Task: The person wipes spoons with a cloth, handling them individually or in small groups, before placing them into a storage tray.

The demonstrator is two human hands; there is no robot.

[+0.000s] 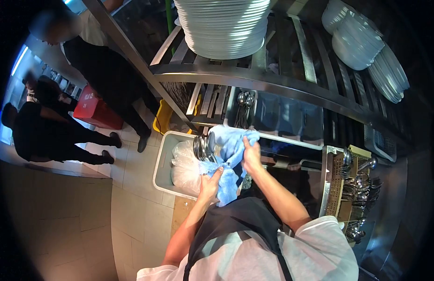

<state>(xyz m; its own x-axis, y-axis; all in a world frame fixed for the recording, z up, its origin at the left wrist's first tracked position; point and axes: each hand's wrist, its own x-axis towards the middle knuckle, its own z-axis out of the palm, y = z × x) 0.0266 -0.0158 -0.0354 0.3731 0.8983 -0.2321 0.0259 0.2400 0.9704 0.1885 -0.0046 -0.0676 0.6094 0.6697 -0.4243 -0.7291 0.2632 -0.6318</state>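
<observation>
Head view: the person's left hand [209, 185] is closed round the blue cloth [232, 151], apparently gripping shiny metal cutlery [203, 149] through it to keep the bunch together. At two o'clock from it, the right hand [251, 157] pinches a soft, crumpled fold. The cutlery juts out at the cloth's ten o'clock, against a smooth plastic tub [159, 164] holding a wrinkled, translucent bag [185, 171].

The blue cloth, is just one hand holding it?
No, the left hand and right hand both grip the blue cloth.
</observation>
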